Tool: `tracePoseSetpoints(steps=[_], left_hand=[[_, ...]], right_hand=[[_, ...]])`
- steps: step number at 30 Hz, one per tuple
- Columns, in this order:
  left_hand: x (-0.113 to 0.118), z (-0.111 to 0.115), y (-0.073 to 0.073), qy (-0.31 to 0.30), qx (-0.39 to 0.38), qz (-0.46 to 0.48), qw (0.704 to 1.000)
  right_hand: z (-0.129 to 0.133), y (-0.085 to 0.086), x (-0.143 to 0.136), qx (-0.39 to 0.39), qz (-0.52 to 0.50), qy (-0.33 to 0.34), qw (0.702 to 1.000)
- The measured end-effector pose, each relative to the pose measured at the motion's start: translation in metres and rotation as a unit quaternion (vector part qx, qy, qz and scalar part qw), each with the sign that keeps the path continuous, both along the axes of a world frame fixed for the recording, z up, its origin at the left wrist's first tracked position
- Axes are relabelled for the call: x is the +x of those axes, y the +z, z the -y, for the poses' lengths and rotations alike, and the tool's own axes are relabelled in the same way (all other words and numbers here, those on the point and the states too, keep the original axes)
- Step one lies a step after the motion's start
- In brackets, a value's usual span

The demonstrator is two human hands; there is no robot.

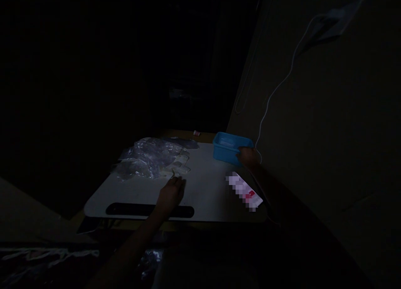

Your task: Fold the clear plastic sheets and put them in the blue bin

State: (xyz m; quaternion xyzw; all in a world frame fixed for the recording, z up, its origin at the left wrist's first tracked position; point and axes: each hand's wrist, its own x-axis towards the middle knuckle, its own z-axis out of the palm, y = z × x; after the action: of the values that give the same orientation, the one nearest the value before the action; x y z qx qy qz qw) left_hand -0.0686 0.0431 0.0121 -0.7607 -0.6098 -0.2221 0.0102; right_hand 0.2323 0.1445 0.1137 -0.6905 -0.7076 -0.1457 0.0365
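Head camera shows my right hand gripping the rim of the blue tub, best held level, at the far right of the white tabletop, while my left hand, its grip too dark to tell, should move gently near the crumpled plastic.

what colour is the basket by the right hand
The basket is blue, shown best in the head view.

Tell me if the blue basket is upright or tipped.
Upright: the blue basket has its open rim facing up and its walls below; the right hand grips its right end.
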Motion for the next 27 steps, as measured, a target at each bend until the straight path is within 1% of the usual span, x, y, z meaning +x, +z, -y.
tracePoseSetpoints(steps=[3, 6, 8, 9, 11, 12, 14, 16, 18, 20, 23, 25, 27], left_hand=[[0.0, 0.0, 0.001, -0.003, -0.004, 0.017, 1.0], [-0.003, 0.0, 0.001, -0.019, -0.004, 0.039, 0.999], [-0.005, -0.001, 0.002, -0.028, -0.011, 0.064, 0.998], [-0.006, -0.002, 0.002, -0.027, -0.016, 0.081, 0.996], [-0.008, -0.002, 0.002, -0.016, -0.022, 0.115, 0.993], [-0.008, -0.003, 0.003, -0.01, -0.024, 0.126, 0.992], [-0.008, -0.003, 0.003, 0.001, -0.03, 0.135, 0.99], [-0.007, -0.003, 0.004, 0.007, -0.037, 0.139, 0.99], [-0.007, -0.003, 0.005, 0.01, -0.044, 0.152, 0.987], [-0.007, -0.003, 0.005, 0.009, -0.048, 0.175, 0.983], [-0.008, -0.003, 0.005, 0.008, -0.047, 0.203, 0.978], [-0.008, -0.003, 0.005, 0.013, -0.049, 0.204, 0.978], [-0.008, -0.003, 0.004, 0.023, -0.054, 0.192, 0.98]], right_hand=[[-0.002, -0.003, 0.004, -0.001, 0.001, -0.004, 1.0], [0.0, -0.006, 0.007, -0.006, 0.003, -0.011, 1.0], [0.004, -0.007, 0.006, 0.015, 0.006, -0.007, 1.0], [0.007, -0.006, 0.004, 0.038, 0.008, -0.002, 0.999], [0.013, -0.006, -0.005, 0.098, 0.009, 0.022, 0.995], [0.016, -0.005, -0.012, 0.12, 0.006, 0.049, 0.992], [0.02, -0.005, -0.028, 0.118, -0.01, 0.107, 0.987], [0.019, -0.007, -0.048, 0.094, -0.02, 0.167, 0.981], [0.012, -0.012, -0.069, 0.074, -0.037, 0.193, 0.978], [-0.001, -0.018, -0.088, 0.043, -0.06, 0.202, 0.977], [-0.027, -0.029, -0.115, -0.003, -0.08, 0.212, 0.974], [-0.045, -0.037, -0.13, -0.031, -0.095, 0.223, 0.97], [-0.063, -0.045, -0.143, -0.049, -0.089, 0.238, 0.966]])
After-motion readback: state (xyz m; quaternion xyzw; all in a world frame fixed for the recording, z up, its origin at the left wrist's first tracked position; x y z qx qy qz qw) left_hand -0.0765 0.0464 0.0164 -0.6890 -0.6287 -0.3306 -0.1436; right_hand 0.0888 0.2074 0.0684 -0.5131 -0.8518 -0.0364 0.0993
